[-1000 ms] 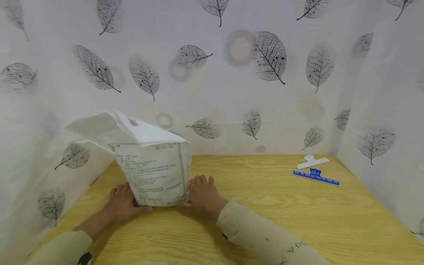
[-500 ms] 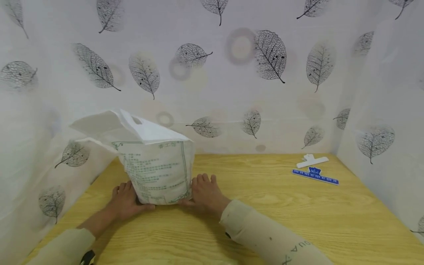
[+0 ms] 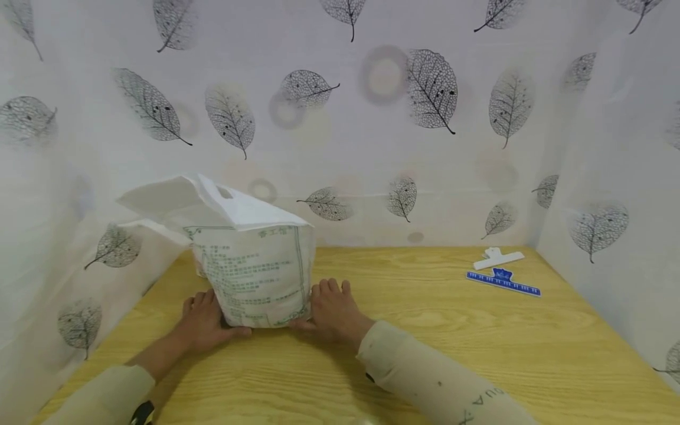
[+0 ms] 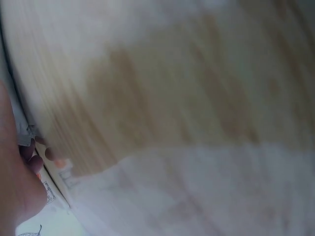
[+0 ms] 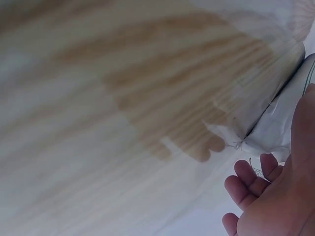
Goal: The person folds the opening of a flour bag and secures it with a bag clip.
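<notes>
One worktop (image 3: 536, 354), its far edge crossing mid-frame, bears one white bag (image 3: 260, 277) at centre left, its lower sides gripped by two hands, the left hand (image 3: 204, 323) and right hand (image 3: 334, 313), while two clips, a blue clip (image 3: 503, 284) and white clip (image 3: 498, 260), lie right across wide wood.

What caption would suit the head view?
Two hands flank a white bag on a wooden table, two clips lying at right.

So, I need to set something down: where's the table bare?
Bare table lies between the right sleeve and the blue clip, and from the right hand back to the curtain. Crowded: around the bag and left hand, and beside the white clip.
</notes>
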`<state>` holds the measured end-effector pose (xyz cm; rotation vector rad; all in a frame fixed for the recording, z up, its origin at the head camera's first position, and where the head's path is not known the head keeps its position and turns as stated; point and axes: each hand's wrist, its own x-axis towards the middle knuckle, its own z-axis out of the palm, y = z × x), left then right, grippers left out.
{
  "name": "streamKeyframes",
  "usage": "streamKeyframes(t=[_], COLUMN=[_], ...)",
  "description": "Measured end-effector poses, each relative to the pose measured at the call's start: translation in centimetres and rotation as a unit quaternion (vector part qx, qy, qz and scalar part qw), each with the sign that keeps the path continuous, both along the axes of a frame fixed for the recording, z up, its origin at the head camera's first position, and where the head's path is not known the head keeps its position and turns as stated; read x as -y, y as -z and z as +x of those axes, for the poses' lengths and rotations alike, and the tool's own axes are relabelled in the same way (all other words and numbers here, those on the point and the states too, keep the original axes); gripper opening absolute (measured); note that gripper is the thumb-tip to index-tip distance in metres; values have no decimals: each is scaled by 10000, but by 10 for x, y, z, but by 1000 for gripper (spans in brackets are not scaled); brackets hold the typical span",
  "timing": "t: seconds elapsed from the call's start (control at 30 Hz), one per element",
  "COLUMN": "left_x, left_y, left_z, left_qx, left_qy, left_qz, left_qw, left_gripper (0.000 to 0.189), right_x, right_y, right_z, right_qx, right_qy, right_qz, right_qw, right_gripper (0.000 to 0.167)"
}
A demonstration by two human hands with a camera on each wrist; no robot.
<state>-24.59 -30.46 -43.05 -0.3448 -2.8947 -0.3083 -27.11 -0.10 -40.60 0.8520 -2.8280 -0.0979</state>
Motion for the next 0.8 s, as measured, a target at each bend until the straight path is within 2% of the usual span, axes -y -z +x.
streamKeyframes(t=[0.13, 0.3, 0.7, 0.8], left_x=[0, -1, -15, -16], left_y=[2, 4, -6, -6], left_z=[-2, -3, 0, -1], left_qx=[91, 39, 151, 190], left_qy=[-18, -10, -6, 5], left_qz=[0, -17, -27, -27], left_qw=[10000, 10000, 9999, 9998], left_gripper=[115, 117, 116, 115], right_x=[-2, -5, -14, -14], right_y=[2, 3, 1, 1], right_z=[-1, -1, 0, -1], right_qx=[-50, -120, -21, -31], right_qy=[-10, -11, -12, 11], right_qz=[-58, -45, -94, -55], right_qw=[10000, 9999, 10000, 10000], right_gripper=[80, 81, 79, 79])
